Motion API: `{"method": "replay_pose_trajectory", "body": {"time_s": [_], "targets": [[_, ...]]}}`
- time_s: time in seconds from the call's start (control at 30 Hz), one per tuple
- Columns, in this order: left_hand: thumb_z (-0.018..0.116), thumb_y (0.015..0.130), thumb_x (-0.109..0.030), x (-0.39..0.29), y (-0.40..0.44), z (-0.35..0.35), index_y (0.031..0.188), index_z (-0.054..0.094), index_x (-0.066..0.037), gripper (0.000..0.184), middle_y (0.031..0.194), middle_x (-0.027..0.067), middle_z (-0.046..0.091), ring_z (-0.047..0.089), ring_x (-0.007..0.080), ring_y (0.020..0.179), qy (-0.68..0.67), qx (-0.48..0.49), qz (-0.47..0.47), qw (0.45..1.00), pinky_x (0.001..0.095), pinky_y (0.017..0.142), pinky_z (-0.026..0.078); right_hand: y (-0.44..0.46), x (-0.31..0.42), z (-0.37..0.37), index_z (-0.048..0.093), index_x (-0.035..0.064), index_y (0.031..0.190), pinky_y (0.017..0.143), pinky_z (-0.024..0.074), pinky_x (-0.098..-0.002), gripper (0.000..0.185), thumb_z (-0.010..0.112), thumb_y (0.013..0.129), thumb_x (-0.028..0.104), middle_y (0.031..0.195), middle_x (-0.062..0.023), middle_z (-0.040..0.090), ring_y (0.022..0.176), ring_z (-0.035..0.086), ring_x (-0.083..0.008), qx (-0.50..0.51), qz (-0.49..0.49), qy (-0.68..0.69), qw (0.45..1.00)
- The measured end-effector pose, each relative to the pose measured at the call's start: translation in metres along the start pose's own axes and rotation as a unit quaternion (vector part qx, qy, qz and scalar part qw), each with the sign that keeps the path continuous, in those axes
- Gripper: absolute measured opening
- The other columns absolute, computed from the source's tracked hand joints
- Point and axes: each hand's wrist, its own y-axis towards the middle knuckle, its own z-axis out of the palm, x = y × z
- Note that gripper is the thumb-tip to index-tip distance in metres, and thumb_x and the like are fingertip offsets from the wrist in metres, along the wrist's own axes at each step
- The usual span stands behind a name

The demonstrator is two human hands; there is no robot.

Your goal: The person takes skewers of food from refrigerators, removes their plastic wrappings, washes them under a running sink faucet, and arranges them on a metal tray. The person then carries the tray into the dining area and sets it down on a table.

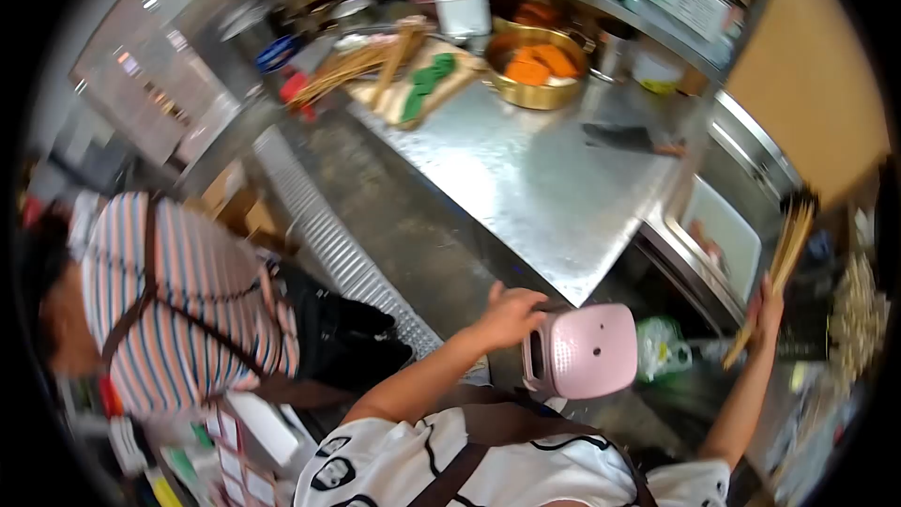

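My right hand (768, 312) is raised at the right side, its fingers wrapped round a bundle of long bamboo sticks (789, 246). The bundle stands tilted, with a dark tuft at or behind its top end. My left hand (510, 316) is beside a pink plastic box-like object (593, 349) with a dimpled top. Its thumb and fingers are apart and it appears to hold nothing. I cannot tell whether it touches the pink object.
A steel table (526, 169) bears a cleaver (619, 138), a brass-coloured pot (537, 70) with orange pieces, and a cutting board (449, 99) with green cloth and sticks. A sink with a white tub (721, 230) is at right. Another person (178, 300) stands at left.
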Motion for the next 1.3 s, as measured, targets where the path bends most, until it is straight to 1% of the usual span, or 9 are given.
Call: {"method": "replay_pose_trajectory", "body": {"time_s": [0.13,0.2,0.27,0.63,0.77,0.9,1.13,1.23,1.3], "targets": [[0.055,0.085,-0.03,0.037,-0.004,-0.019,0.115,0.055,-0.009,0.036,0.113,0.013,0.058,0.051,0.0269,0.11,-0.014,-0.04,0.003,0.999,0.0497,0.104,0.017,0.01,0.001,0.012,0.049,0.0133,0.067,0.037,0.0322,-0.0248,0.028,0.061,0.082,0.034,0.051,0.0028,0.042,0.041,0.041,-0.0094,-0.05,-0.052,-0.091,0.993],[0.055,0.085,-0.028,0.05,-0.008,-0.02,0.115,0.055,-0.008,0.035,0.111,0.0119,0.06,0.057,0.0253,0.098,-0.046,-0.035,0.006,0.998,0.0465,0.105,0.016,0.031,-0.049,0.005,0.049,0.0108,0.063,0.037,0.0357,-0.0274,0.03,0.062,0.082,0.03,0.049,0.0,0.043,0.04,0.043,-0.0139,-0.032,0.062,-0.191,0.979],[0.055,0.085,-0.027,0.052,-0.009,-0.029,0.114,0.055,-0.008,0.035,0.111,0.0113,0.06,0.057,0.0248,0.098,-0.056,-0.011,0.013,0.998,0.0457,0.106,0.017,0.049,-0.101,0.008,0.047,0.0089,0.062,0.033,0.0364,-0.0295,0.03,0.058,0.085,0.025,0.048,-0.0026,0.044,0.037,0.043,-0.0158,-0.025,0.198,-0.026,0.98],[0.055,0.085,-0.026,0.087,-0.009,-0.038,0.114,0.054,-0.007,0.036,0.112,0.0118,0.059,0.052,0.0259,0.109,-0.112,0.007,-0.015,0.994,0.0467,0.105,0.016,0.009,-0.012,0.065,0.045,0.0057,0.076,0.033,0.0343,-0.0275,0.024,0.059,0.085,0.022,0.055,-0.0012,0.042,0.038,0.039,-0.0124,-0.077,0.019,-0.076,0.994],[0.055,0.085,-0.026,0.095,-0.002,-0.043,0.115,0.055,-0.007,0.036,0.111,0.0115,0.06,0.052,0.0256,0.11,-0.071,0.029,-0.032,0.997,0.0453,0.105,0.018,0.069,-0.085,0.055,0.049,0.0028,0.071,0.031,0.0331,-0.0301,0.026,0.061,0.084,0.021,0.05,-0.0044,0.044,0.034,0.041,-0.0165,-0.03,0.143,-0.152,0.978],[0.055,0.085,-0.027,0.12,0.018,-0.05,0.114,0.055,-0.006,0.036,0.109,0.0116,0.061,0.054,0.0259,0.107,-0.101,0.035,-0.078,0.991,0.0458,0.104,0.019,0.095,-0.073,0.054,0.05,0.003,0.065,0.03,0.0339,-0.0311,0.031,0.063,0.083,0.025,0.047,-0.0057,0.046,0.033,0.044,-0.0176,-0.071,0.048,-0.218,0.972],[0.058,0.083,-0.017,0.118,0.064,-0.096,0.116,0.053,-0.001,0.037,0.106,0.0183,0.06,0.054,0.0305,0.105,-0.13,0.027,-0.125,0.983,0.0359,0.094,0.038,0.119,0.032,0.091,0.047,0.0056,0.064,0.035,0.0375,-0.0294,0.03,0.062,0.083,0.025,0.049,-0.0046,0.045,0.036,0.043,-0.0158,-0.064,-0.026,0.072,0.995],[0.059,0.082,-0.014,0.12,0.079,-0.094,0.116,0.052,0.002,0.038,0.111,0.0203,0.057,0.053,0.0322,0.107,-0.075,-0.046,-0.084,0.993,0.0353,0.092,0.04,0.174,-0.036,0.082,0.047,0.0052,0.065,0.036,0.0383,-0.0319,0.028,0.058,0.085,0.021,0.048,-0.0048,0.043,0.036,0.042,-0.0177,-0.012,0.17,-0.071,0.983],[0.06,0.08,-0.011,0.116,0.091,-0.1,0.12,0.049,0.0,0.042,0.122,0.0212,0.049,0.045,0.0358,0.114,-0.005,-0.045,-0.034,0.998,0.04,0.096,0.036,0.177,-0.06,0.096,0.047,0.0054,0.065,0.036,0.0376,-0.0336,0.028,0.054,0.087,0.02,0.047,-0.0054,0.042,0.035,0.041,-0.0196,0.033,0.27,0.0,0.962]]}}
